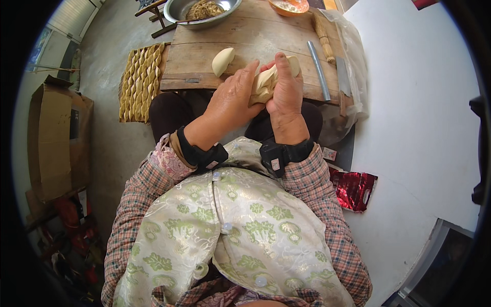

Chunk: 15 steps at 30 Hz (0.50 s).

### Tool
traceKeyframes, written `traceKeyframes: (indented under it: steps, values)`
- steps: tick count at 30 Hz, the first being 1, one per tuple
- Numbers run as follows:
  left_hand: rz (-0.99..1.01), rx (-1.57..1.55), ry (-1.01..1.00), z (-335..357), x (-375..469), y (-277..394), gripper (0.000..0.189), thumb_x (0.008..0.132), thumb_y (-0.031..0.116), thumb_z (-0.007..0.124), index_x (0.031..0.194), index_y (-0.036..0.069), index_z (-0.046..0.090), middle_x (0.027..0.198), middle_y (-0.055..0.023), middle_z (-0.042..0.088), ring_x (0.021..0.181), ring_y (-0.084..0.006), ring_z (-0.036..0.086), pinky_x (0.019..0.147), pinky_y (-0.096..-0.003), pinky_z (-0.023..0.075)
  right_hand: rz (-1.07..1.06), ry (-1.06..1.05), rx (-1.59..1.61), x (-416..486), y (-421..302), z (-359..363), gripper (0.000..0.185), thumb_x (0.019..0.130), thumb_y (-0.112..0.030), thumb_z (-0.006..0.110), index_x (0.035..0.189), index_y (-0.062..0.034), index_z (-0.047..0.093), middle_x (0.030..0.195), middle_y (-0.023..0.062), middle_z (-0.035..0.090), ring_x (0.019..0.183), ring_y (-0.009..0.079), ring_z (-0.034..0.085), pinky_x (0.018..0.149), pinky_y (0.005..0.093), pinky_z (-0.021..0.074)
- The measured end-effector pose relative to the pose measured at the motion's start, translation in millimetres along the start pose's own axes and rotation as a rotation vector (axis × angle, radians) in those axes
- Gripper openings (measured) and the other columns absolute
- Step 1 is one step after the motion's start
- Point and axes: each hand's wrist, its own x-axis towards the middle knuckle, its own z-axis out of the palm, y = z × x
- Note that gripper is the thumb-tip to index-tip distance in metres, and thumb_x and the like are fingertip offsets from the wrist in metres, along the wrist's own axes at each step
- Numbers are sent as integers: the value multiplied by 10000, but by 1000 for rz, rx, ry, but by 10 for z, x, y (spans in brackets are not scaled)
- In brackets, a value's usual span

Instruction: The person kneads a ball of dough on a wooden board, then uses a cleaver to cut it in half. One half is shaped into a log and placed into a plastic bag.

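Note:
A thick roll of pale dough point(264, 85) is gripped between both hands above the near edge of the wooden board point(203, 51). My left hand point(234, 92) closes round its left end, and my right hand point(285, 84) wraps its right end with the thumb pointing up. A smaller cut piece of dough point(223, 62) lies on the board just left of the hands. Right of the hands lie a grey metal rod point(318, 71) and a cleaver point(342, 76) with its handle towards me.
A metal basin of brown filling point(180, 19), an orange bowl of flour point(289, 12) and a straw brush point(323, 38) occupy the far side. Rows of shaped dough pieces point(140, 82) cover a mat at left. Clear plastic sheeting point(351, 50) hangs at right. A cardboard box point(50, 138) stands far left.

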Motion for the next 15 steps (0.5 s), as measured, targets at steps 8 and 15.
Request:
traceKeyframes:
  steps: [8,15]
  values:
    - [-68,86,103,146,2,2,631,710,236,794,1226,53,481,986,-183,653,869,-367,664,715,-457,530,22,108,78,-35,17,78,286,884,-247,744,1011,-76,554,824,55,620,763,159,610,703,330,532]
    - [-211,-251,-232,-252,99,-3,497,730,194,761,1126,12,522,915,-200,680,875,-381,668,751,-434,521,105,-260,122,-74,-156,-3,430,875,-370,740,1120,-77,542,979,91,637,1067,288,604,972,453,478]
